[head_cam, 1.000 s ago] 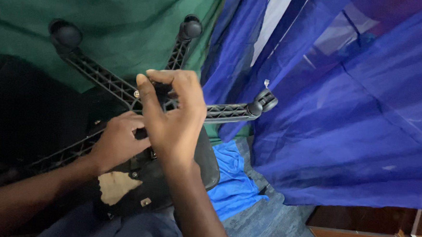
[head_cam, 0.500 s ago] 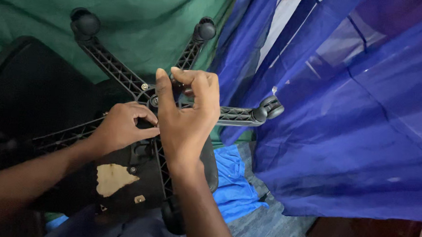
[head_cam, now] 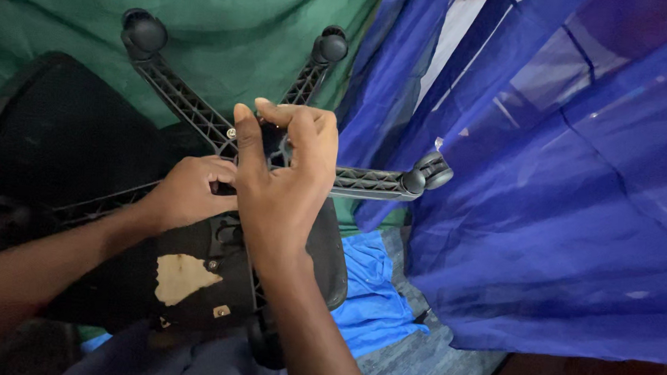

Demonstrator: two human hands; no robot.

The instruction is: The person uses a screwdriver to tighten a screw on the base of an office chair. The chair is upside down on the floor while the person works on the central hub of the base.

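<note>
Black ribbed plastic, the upturned chair base (head_cam: 193,112) looks stiff and bulky; both hands close around its hub, right hand (head_cam: 284,181) above, left hand (head_cam: 188,195) beside it.

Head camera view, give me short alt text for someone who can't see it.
Two bare hands work at the hub of an overturned black office chair base: the right hand pinches at the centre, the left hand grips beside it. Castor wheels tip the spokes, with green cloth behind and blue fabric at right.
</note>
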